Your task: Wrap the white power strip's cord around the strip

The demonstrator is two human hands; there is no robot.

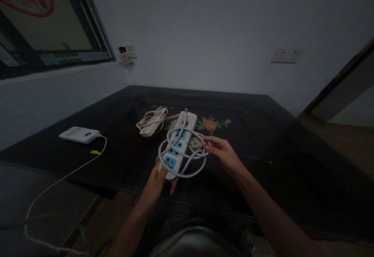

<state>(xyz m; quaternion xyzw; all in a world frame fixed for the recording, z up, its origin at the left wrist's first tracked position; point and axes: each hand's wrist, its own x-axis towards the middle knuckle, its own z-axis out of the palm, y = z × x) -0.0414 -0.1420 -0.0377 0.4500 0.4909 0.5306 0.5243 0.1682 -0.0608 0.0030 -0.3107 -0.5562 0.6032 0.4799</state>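
My left hand point(160, 177) grips the near end of a white power strip point(180, 142) with blue sockets, tilted above the dark table. Its grey-white cord point(191, 175) lies in loose loops over the strip and out to its right. At the right side of the loops, my right hand point(220, 150) pinches the cord between thumb and fingers. The plug point(195, 144) shows among the loops, partly covered by them. A second, cream power strip point(152, 126) rests on the table farther left, wrapped in its own cord.
A white power bank point(79, 134) lies on the left of the black table point(248, 109), its white cable point(64, 177) hanging over the edge. Wall sockets point(286, 55) sit at the back right. Another outlet point(126, 57), hanging loose, is near the window point(52, 19).
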